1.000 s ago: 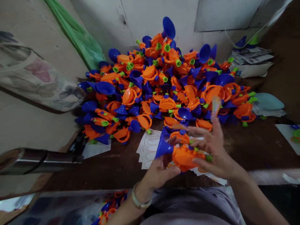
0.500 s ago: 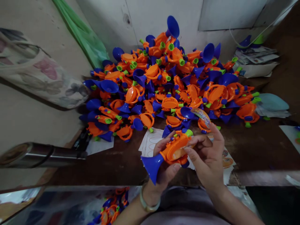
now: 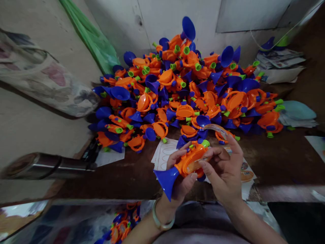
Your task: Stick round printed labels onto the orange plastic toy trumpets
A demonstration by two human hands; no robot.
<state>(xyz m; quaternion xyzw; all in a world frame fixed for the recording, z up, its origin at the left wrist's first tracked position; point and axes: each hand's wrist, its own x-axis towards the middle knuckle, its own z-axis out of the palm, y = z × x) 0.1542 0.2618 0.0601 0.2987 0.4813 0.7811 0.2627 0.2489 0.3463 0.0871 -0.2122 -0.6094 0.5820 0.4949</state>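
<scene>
My left hand (image 3: 181, 191) is wrapped round a toy trumpet (image 3: 191, 155) with an orange body, a blue bell pointing down to the left and a green mouthpiece. Thumb and fingers of my right hand (image 3: 225, 174) pinch an oval sticker (image 3: 194, 166), which lies against the flat orange side of the trumpet. Another curved, printed sticker (image 3: 215, 128) clings to the raised index finger of that hand. Whether the first sticker is stuck down all over, I cannot tell. Under my hands lie sheets of paper with oval outlines (image 3: 164, 154) and a printed sticker sheet (image 3: 247, 173).
A large heap of similar toy trumpets (image 3: 184, 110) covers the back of the brown table (image 3: 122, 183). At the left lies a metal cylinder (image 3: 48, 166). Papers with a pale blue item (image 3: 298, 110) lie at the right. More trumpets (image 3: 123, 225) are below the table edge.
The sticker on my right index finger has tipped and now shows more edge-on. The trumpet's flat side has turned slightly, and the pinched sticker lies lower along it. The view has shifted slightly.
</scene>
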